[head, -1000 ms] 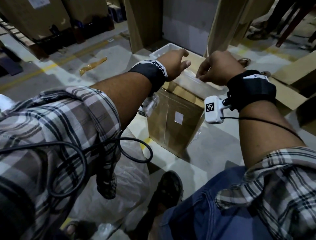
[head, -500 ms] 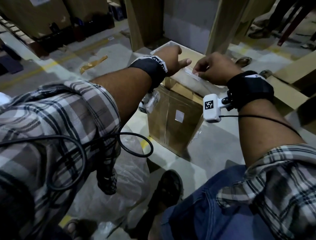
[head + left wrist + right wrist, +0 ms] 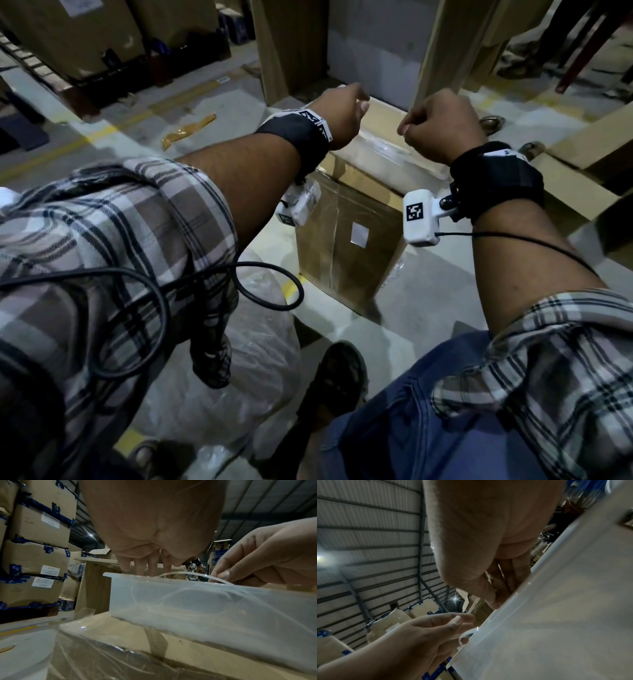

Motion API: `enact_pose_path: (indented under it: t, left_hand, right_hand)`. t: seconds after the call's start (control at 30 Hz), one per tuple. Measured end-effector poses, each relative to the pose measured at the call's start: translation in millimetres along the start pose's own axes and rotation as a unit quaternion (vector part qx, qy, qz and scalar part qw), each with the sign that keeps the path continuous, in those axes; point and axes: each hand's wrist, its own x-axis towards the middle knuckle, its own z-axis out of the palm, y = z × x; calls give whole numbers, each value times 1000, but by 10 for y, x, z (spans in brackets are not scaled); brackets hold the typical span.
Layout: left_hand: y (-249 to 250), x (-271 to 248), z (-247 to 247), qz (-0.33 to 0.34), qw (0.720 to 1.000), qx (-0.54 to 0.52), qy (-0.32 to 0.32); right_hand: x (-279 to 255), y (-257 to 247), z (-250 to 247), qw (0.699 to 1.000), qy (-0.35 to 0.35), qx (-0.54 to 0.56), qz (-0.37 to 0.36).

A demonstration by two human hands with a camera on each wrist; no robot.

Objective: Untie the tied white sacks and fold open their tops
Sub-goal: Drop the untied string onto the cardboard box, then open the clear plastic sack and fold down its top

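Observation:
A thin white tie strip (image 3: 173,573) arcs over the rim of a translucent plastic bin (image 3: 188,601). My left hand (image 3: 346,113) and right hand (image 3: 435,123) hover side by side above that bin (image 3: 387,154), both with fingers curled. In the left wrist view my right hand (image 3: 223,576) pinches one end of the strip while my left fingers (image 3: 144,568) point down at the other end. The right wrist view shows my left hand (image 3: 458,623) pinching a loop of the strip (image 3: 465,634). A white sack (image 3: 253,342) lies on the floor under my left arm, its top hidden.
The bin sits on a plastic-wrapped cardboard box (image 3: 342,240) on the concrete floor. Wooden table legs (image 3: 287,44) stand just behind it. Stacked cartons (image 3: 39,524) line the left side. My foot in a sandal (image 3: 335,380) is beside the sack. Another person's feet are at the far right.
Both hands have risen a little over the bin and closed into fists. The left hand, earlier spread with its thumb out, now has its fingers curled down.

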Motion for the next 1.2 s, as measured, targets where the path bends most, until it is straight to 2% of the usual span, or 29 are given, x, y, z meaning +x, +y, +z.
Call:
enact_pose_path:
  t: [0.13,0.23,0.3,0.4,0.47,0.6,0.8,0.93,1.07,1.13,1.2]
  left_hand:
    - [-22,-39,-110,-8,1000,-11,13]
    - [-84,-144,-356,-14,999,0,32]
    - [-228,-406,-677,-22,998,21,56]
    - [-321,-621,-941,-15,997,31,70]
    - [-471,-1031,-1199,-22,996,45,68]
    - [-899,-1915,-1663,-66,990,45,113]
    - [-1431,-3080,-1867,-142,979,29,143]
    - [-1674,-3433,-1672,-195,969,-38,145]
    - [-1817,-3515,-1554,-223,963,-72,132]
    - [-1846,-3495,-1502,-263,946,-157,106]
    - [-1857,-3459,-1434,-305,915,-251,82]
  right_hand:
    - [-18,-181,-18,998,57,4,-26]
    - [-77,-452,9,994,81,17,-75]
    - [-298,-823,74,989,67,24,-131]
    - [-452,-1047,213,981,42,13,-190]
    - [-692,-1327,351,971,-6,18,-240]
    - [-1089,-1916,600,943,-58,69,-320]
    - [-1558,-2554,899,915,-107,129,-367]
    - [-1669,-2674,1054,929,-118,118,-331]
    - [-1671,-2681,1119,963,-136,89,-215]
    - [-1670,-2683,1110,972,-157,115,-132]
    - [-1680,-2685,1100,964,-196,169,-64]
